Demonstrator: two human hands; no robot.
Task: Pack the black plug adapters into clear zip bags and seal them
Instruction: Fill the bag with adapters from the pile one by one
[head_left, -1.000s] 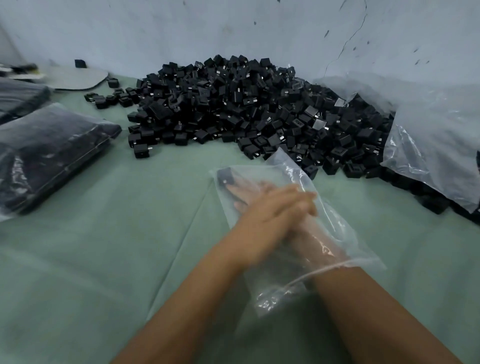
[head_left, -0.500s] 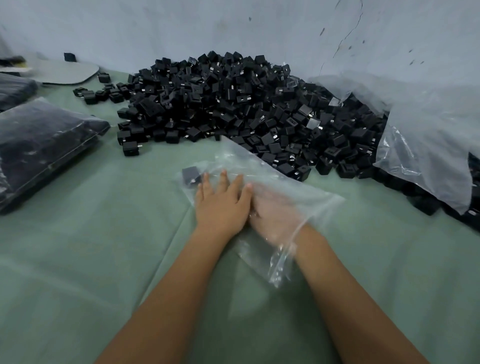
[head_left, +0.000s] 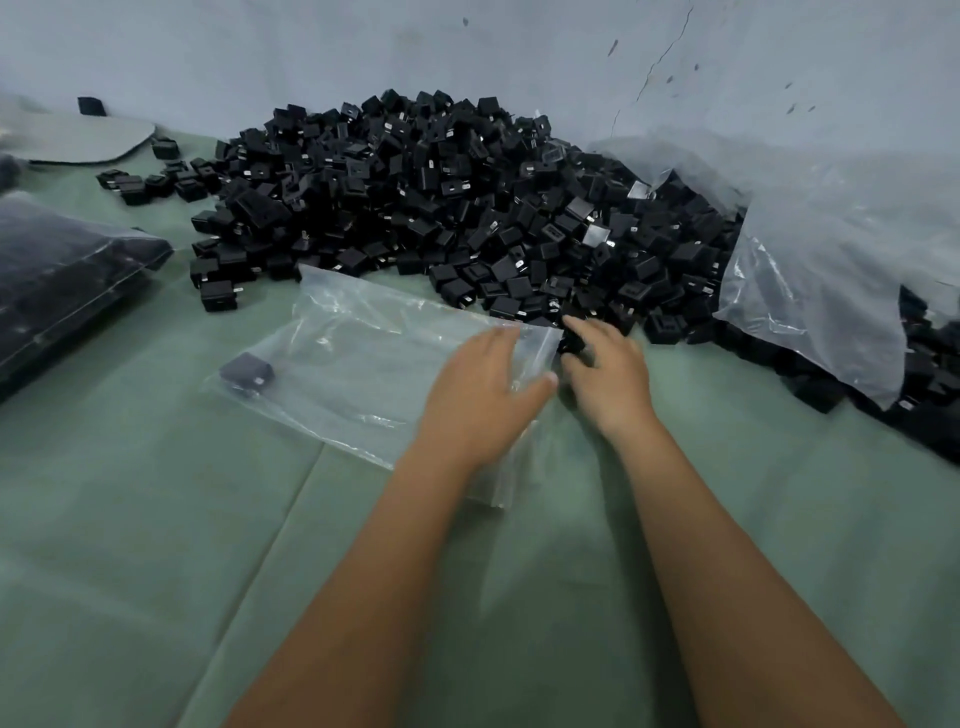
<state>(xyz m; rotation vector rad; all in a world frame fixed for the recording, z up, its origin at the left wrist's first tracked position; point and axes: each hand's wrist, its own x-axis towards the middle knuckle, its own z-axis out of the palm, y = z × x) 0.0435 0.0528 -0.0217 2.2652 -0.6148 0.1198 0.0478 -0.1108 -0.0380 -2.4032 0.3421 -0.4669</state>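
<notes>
**Packing black plugs into a clear bag**

Resting flat on the clear plastic zip bag (head_left: 363, 364), the left hand (head_left: 480, 395) has a spread grip. The right hand (head_left: 608, 374) pinches a small black plug adapter (head_left: 569, 347) at the bag's mouth. One black square plug (head_left: 247, 371) lies inside the bag. A big heap of black plug adapters (head_left: 441, 208) sits behind on the green desk (head_left: 156, 545).

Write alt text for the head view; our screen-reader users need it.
A person's left hand rests on a clear zip bag holding one black adapter, while the right hand grips adapters at the edge of a large pile on green cloth.
</notes>
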